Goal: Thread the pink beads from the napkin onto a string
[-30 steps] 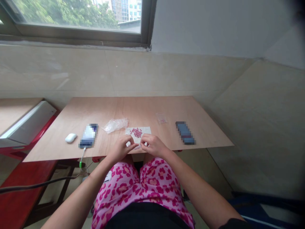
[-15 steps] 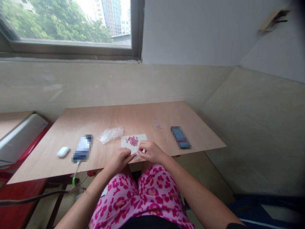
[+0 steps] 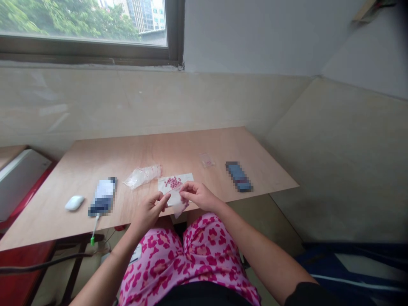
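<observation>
Plastic bag (image 3: 177, 210): small, clear, held up between the two hands over the near part of the white sheet (image 3: 162, 187); lower end hangs at the front edge of the table (image 3: 191, 142). Pinkish-purple bits (image 3: 185, 205) inside, too blurred to count.
Left hand (image 3: 153, 209): thumb and forefinger pinching the bag's upper left side; other fingers curled, partly hidden.
Right hand (image 3: 199, 195): fingertips closed on the bag's upper right; exact contact hidden behind the fingers.
Sheet: flat on the table, near right part covered by bag and hand. Paper or cloth, cannot tell.
Pink beads (image 3: 172, 182): loose cluster on the sheet's far half; single shapes too small to make out.
Larger clear bag (image 3: 142, 176): crumpled, left of the sheet, reddish lines across it; contents unreadable.
Second small bag (image 3: 207, 160): flat, beyond the sheet to the right, pink specks within.
Phones: one left (image 3: 103, 195), one right (image 3: 239, 176); both pixelated.
White case (image 3: 75, 203): beside the left phone.
Window (image 3: 95, 42): cut off above and at left.
</observation>
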Available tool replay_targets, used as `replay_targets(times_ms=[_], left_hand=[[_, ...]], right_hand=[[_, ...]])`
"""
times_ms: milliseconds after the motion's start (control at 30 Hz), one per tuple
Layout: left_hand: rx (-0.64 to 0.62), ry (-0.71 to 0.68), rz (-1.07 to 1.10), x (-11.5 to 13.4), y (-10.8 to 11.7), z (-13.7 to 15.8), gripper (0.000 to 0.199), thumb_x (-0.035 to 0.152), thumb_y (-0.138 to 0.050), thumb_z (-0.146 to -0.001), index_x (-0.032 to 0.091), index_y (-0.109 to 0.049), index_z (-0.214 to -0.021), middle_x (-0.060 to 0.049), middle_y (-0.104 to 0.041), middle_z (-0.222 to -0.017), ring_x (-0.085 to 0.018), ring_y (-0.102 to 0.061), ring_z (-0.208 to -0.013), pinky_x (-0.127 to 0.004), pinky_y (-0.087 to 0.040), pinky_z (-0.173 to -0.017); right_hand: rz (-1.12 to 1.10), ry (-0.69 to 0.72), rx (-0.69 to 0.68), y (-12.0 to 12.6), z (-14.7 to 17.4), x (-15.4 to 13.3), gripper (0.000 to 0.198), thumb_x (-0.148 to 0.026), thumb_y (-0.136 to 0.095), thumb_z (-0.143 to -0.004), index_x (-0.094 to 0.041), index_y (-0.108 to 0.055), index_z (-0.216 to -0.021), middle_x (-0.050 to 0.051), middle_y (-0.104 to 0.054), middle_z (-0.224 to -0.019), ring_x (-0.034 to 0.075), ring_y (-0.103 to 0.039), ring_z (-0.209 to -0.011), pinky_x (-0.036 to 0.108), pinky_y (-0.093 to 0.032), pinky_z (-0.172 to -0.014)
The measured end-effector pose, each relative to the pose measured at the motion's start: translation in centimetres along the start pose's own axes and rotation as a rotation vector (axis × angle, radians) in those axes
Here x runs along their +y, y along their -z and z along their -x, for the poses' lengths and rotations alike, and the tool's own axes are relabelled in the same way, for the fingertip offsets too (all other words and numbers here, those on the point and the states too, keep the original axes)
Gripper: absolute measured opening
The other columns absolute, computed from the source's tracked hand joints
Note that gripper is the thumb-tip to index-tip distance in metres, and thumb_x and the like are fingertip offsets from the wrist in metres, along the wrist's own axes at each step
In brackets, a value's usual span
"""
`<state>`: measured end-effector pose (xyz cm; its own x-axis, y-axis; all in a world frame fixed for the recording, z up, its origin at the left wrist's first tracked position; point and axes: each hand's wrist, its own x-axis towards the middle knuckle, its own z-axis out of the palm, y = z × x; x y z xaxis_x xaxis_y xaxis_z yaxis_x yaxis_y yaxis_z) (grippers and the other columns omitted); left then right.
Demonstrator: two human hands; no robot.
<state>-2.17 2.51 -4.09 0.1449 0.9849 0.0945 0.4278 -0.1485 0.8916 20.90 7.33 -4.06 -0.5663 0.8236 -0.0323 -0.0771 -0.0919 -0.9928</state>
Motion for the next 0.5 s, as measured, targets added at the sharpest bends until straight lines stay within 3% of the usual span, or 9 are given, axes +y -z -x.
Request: replay_targets(times_ms=[100,200,267,367,433,500], left_hand=[[0.014,0.048,-0.01,-0.2,0.5,-0.2,0.047,0.054,-0.055,-0.101,0.02,-0.061,-0.069,0.001,-0.061,-0.062,-0.015,-0.057,-0.06,-0.028,-0.043,-0.062],[0.058,0.086,-0.022,0.0,1.0,-0.5,0.042,0.052,-0.055,-0.101,0.021,-0.061,-0.075,0.001,-0.063,-0.065,-0.016,-0.06,-0.063,-0.028,-0.044,-0.063],[0.068,0.105,-0.049,0.1,1.2,-0.7,0.041,0.051,-0.054,-0.101,0.021,-0.061,-0.075,0.001,-0.063,-0.064,-0.017,-0.06,-0.061,-0.028,-0.043,-0.061],[0.123,0.109,-0.111,-0.3,1.5,-1.0,0.034,0.048,-0.053,-0.101,0.021,-0.063,-0.081,0.0,-0.063,-0.066,-0.019,-0.063,-0.064,-0.03,-0.044,-0.062],[0.222,0.122,-0.167,-1.1,1.8,-1.2,0.028,0.046,-0.055,-0.099,0.021,-0.065,-0.09,-0.001,-0.066,-0.07,-0.02,-0.064,-0.067,-0.031,-0.046,-0.064],[0.339,0.136,-0.219,-2.2,2.5,-1.7,0.025,0.044,-0.057,-0.098,0.021,-0.065,-0.097,-0.003,-0.07,-0.079,-0.022,-0.067,-0.072,-0.033,-0.049,-0.067]], right_hand=[[0.013,0.043,0.22,3.3,-1.5,-0.7,0.036,-0.052,-0.074,-0.085,-0.02,-0.063,-0.096,-0.001,-0.065,-0.076,0.013,-0.064,-0.059,0.024,-0.054,-0.05],[0.111,0.095,0.483,8.5,-4.0,-2.1,0.037,-0.052,-0.073,-0.085,-0.02,-0.063,-0.101,-0.001,-0.067,-0.076,0.011,-0.06,-0.053,0.021,-0.05,-0.045],[0.26,0.035,0.607,12.1,-5.8,-2.8,0.032,-0.047,-0.066,-0.09,-0.019,-0.065,-0.108,0.002,-0.07,-0.084,0.011,-0.06,-0.054,0.022,-0.051,-0.049],[0.553,-0.2,0.716,15.8,-7.3,-2.9,0.04,-0.036,-0.068,-0.09,-0.013,-0.065,-0.123,0.011,-0.075,-0.097,0.017,-0.069,-0.068,0.026,-0.053,-0.058],[0.661,-0.243,0.76,16.9,-7.0,-2.2,0.054,-0.028,-0.077,-0.081,-0.008,-0.063,-0.129,0.018,-0.075,-0.107,0.024,-0.072,-0.086,0.029,-0.054,-0.07],[0.892,-0.253,0.793,17.0,-6.0,-1.2,0.051,-0.029,-0.075,-0.083,-0.01,-0.064,-0.13,0.018,-0.074,-0.114,0.027,-0.072,-0.098,0.031,-0.053,-0.08]])
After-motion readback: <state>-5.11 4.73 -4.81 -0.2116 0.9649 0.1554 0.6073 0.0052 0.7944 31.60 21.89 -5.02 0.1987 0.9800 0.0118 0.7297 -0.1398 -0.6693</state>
